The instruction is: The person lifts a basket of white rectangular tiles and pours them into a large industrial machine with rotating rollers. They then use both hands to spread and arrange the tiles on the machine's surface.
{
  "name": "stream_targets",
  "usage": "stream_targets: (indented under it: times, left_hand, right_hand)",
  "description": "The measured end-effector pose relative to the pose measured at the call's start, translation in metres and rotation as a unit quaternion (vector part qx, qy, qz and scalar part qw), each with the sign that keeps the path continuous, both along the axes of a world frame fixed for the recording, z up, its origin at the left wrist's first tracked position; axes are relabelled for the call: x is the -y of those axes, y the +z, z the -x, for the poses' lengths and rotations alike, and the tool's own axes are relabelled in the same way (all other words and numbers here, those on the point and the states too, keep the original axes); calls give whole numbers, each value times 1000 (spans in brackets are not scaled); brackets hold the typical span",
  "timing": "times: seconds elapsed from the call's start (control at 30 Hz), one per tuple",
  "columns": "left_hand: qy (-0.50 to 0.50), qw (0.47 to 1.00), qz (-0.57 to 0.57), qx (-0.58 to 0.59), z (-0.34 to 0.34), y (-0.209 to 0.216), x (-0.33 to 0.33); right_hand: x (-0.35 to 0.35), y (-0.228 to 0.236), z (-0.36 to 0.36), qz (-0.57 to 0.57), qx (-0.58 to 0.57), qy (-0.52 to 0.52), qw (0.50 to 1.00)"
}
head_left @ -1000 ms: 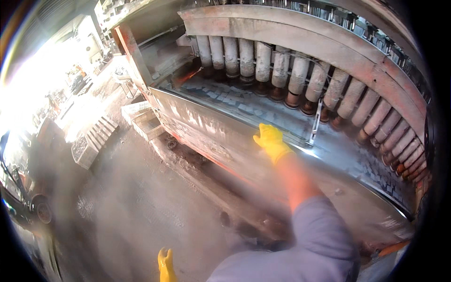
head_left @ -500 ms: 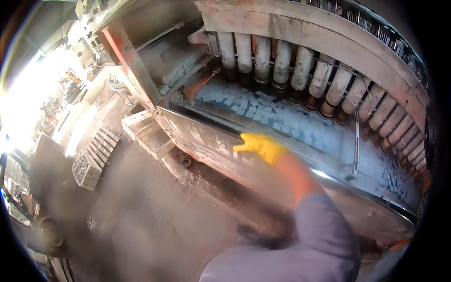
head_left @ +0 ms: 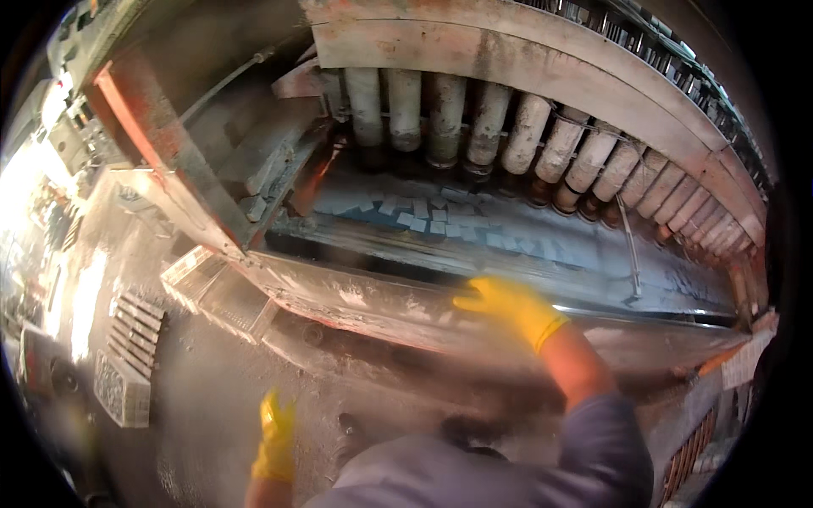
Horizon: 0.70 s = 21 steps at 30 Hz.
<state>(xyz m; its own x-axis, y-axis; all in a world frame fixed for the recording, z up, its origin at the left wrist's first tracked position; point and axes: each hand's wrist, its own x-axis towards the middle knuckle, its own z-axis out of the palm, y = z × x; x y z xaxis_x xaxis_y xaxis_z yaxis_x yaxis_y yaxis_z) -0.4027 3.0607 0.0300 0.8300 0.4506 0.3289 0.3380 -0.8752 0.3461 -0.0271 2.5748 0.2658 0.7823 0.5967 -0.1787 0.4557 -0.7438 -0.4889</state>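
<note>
A yellow rubber glove covers my right hand point(head_left: 508, 311), which is held over the front wall point(head_left: 373, 298) of a long machine, close to its rim. Its fingers point left, apart, with nothing in them; whether it touches the metal I cannot tell. My left hand point(head_left: 275, 440), gloved in yellow too, hangs low over the wet floor, away from the machine. Its fingers look loosely extended and hold nothing visible. Behind the rim lies a pale wet bed point(head_left: 550, 229) scattered with small light rectangular tiles point(head_left: 438, 227). A row of grey cylinders point(head_left: 446, 118) stands above it.
A thin upright rod point(head_left: 631, 245) stands at the bed's right part. An orange-edged post point(head_left: 140, 127) rises at the machine's left end. On the floor to the left are a pale crate point(head_left: 224, 296), a slatted pallet point(head_left: 135, 330) and a filled basket point(head_left: 123, 389).
My view has turned and shifted along the machine. My right hand now sits farther right and lower in view, its fingers more spread. My left hand has come into view at the bottom.
</note>
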Motion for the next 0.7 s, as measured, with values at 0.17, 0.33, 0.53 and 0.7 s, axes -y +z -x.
stream_targets:
  times: [0.17,0.33,0.53,0.7]
  left_hand:
    - [-289,936,-21,199,-279,205,-8]
    - [-269,960,62,-48,-400,221,-35]
    - [-159,946,27,-280,-440,204,-37]
    - [-81,944,-3,-320,-451,213,-30]
  right_hand:
    - [-3,-9,-11,43,90,-36,994]
    - [-16,0,-16,49,131,-58,989]
    - [-5,-22,-19,-31,241,-81,967]
    - [-7,-28,-24,-79,309,-135,938]
